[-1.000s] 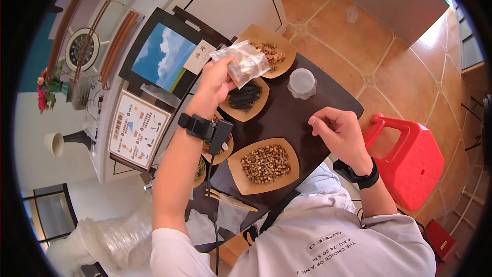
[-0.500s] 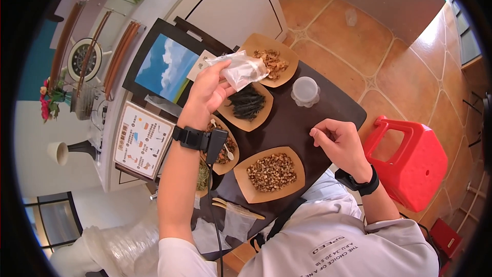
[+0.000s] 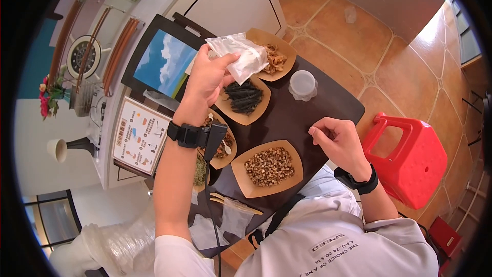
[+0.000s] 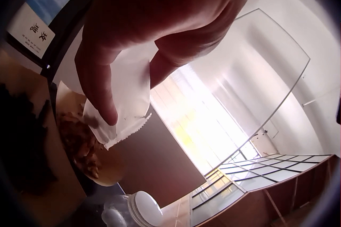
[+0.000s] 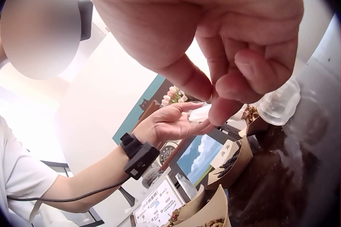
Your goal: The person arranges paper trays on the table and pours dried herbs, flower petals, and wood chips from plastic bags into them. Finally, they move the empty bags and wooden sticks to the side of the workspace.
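My left hand (image 3: 204, 82) pinches a small white packet (image 3: 245, 57) between thumb and fingers, held over the paper trays at the table's far end. The packet's serrated edge shows in the left wrist view. Below it are a tray with dark strips (image 3: 243, 98) and one with curled brown pieces (image 3: 275, 60). My right hand (image 3: 335, 141) hovers at the near right table edge with loosely curled fingers, nothing visible in them. A lidded clear plastic cup (image 3: 303, 85) stands between the hands. Nearer my body sits a tray of small diced brown bits (image 3: 271, 166).
More trays, one with mixed pieces and a white spoon (image 3: 227, 147), lie partly under my left arm. Wooden tongs (image 3: 236, 205) and clear bags (image 3: 238, 219) lie at the near left. A framed screen (image 3: 163, 57) and printed sign (image 3: 141, 136) stand left; a red stool (image 3: 410, 161) is right.
The packet has turned in my left hand, from a see-through side with brown contents to a plain white side. My right hand has stayed nearly still.
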Available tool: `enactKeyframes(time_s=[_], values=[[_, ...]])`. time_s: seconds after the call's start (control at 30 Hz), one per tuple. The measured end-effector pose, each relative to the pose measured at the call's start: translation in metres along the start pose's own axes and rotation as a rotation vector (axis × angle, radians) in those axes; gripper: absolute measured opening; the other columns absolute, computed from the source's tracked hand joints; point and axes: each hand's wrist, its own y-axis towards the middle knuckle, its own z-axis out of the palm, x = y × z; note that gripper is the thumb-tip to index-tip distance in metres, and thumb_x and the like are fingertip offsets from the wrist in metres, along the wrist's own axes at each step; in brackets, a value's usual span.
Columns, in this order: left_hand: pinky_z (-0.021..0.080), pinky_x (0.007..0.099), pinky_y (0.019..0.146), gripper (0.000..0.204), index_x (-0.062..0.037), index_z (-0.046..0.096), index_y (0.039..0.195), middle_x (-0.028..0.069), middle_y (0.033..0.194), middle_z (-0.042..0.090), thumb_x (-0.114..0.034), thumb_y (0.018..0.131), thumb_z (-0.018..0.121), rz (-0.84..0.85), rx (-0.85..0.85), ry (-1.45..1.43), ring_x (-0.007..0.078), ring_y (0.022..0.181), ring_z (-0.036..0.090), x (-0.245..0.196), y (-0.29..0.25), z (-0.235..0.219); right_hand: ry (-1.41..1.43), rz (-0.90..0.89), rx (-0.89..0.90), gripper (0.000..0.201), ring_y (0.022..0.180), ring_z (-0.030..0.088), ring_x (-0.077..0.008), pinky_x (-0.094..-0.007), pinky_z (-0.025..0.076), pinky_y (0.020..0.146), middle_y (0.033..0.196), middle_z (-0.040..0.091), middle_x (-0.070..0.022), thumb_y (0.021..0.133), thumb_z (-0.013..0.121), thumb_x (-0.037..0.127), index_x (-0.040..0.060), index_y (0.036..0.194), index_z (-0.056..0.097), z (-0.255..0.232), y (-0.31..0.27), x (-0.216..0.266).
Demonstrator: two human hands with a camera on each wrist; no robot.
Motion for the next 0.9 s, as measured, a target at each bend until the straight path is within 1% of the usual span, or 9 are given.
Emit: enactKeyframes(time_s=[0.03,0.13,0.27,0.33,0.37,0.53,0.73,0.83,0.9], values=[[0.063,0.0422,0.082,0.049,0.0024,0.039,0.129,0.0199,0.122,0.058,0.005,0.089,0.067,0.051,-0.003,0.057,0.0308,0.107,0.068,0.0,-0.001,0.001,0.005,-0.004,-0.003,0.016,0.052,0.05,-0.0088,-0.0268,0.043,0.051,0.059,0.059,-0.0084,0.09,0.067,0.008,-0.0071,0.085,0.067,0.0,0.0,0.0],[0.063,0.0421,0.082,0.051,0.003,0.039,0.13,0.0189,0.122,0.059,0.01,0.087,0.065,0.079,0.002,0.061,0.0293,0.107,0.068,0.013,0.006,-0.001,-0.016,0.026,0.019,0.016,0.053,0.051,-0.0088,-0.0269,0.043,0.052,0.059,0.059,-0.0085,0.09,0.067,0.008,-0.0072,0.085,0.067,-0.001,-0.001,0.006],[0.063,0.0403,0.08,0.05,0.0036,0.041,0.128,0.0184,0.12,0.06,0.013,0.085,0.065,0.099,-0.019,0.04,0.0275,0.106,0.068,0.018,0.003,-0.005,-0.051,0.022,0.025,0.016,0.054,0.052,-0.0087,-0.0268,0.044,0.052,0.06,0.059,-0.0083,0.09,0.066,0.008,-0.0071,0.085,0.067,-0.001,-0.002,0.008],[0.062,0.0378,0.08,0.051,0.0036,0.041,0.128,0.0176,0.118,0.062,0.013,0.084,0.065,0.176,0.039,0.083,0.0257,0.105,0.069,0.018,0.003,-0.013,-0.012,0.023,0.038,0.017,0.055,0.053,-0.0083,-0.0267,0.044,0.053,0.061,0.06,-0.0077,0.091,0.065,0.009,-0.007,0.085,0.067,-0.002,-0.002,0.008],[0.061,0.0401,0.091,0.051,0.0012,0.046,0.132,0.0157,0.12,0.064,0.013,0.086,0.066,0.119,0.012,0.157,0.0266,0.11,0.067,0.011,-0.001,-0.014,-0.005,0.034,0.04,0.017,0.055,0.052,-0.0078,-0.0265,0.044,0.053,0.061,0.061,-0.0068,0.092,0.065,0.009,-0.0071,0.086,0.067,-0.001,-0.002,0.006],[0.061,0.0365,0.089,0.048,0.0041,0.05,0.131,0.0171,0.119,0.065,0.014,0.086,0.063,0.231,0.005,0.378,0.0251,0.102,0.071,0.02,0.001,-0.018,0.005,0.038,0.05,0.018,0.054,0.049,-0.0068,-0.0259,0.043,0.051,0.06,0.059,-0.0061,0.091,0.066,0.009,-0.0074,0.086,0.067,0.005,-0.004,0.006],[0.062,0.0397,0.09,0.044,0.0051,0.051,0.13,0.0166,0.12,0.066,0.015,0.088,0.06,0.126,0.079,0.079,0.0286,0.101,0.071,0.027,-0.006,-0.024,-0.024,0.019,0.063,0.018,0.053,0.049,-0.0066,-0.0254,0.042,0.051,0.059,0.059,-0.0059,0.092,0.066,0.009,-0.0068,0.086,0.068,0.01,0.0,0.008],[0.061,0.0404,0.092,0.041,0.0047,0.053,0.128,0.0163,0.12,0.066,0.013,0.089,0.059,0.095,0.141,-0.084,0.0292,0.104,0.07,0.028,-0.021,-0.029,-0.001,0.028,0.108,0.016,0.056,0.053,-0.0064,-0.0247,0.045,0.054,0.063,0.063,-0.0052,0.092,0.066,0.01,-0.0058,0.091,0.069,0.017,0.007,0.005],[0.061,0.0405,0.09,0.038,0.0049,0.053,0.126,0.0162,0.118,0.067,0.014,0.089,0.059,0.055,0.116,-0.167,0.0296,0.103,0.071,0.026,-0.039,-0.027,0.14,0.012,0.062,0.019,0.063,0.057,-0.006,-0.0233,0.048,0.061,0.072,0.067,-0.0046,0.094,0.068,0.012,-0.0058,0.097,0.069,0.027,0.014,0.004]])
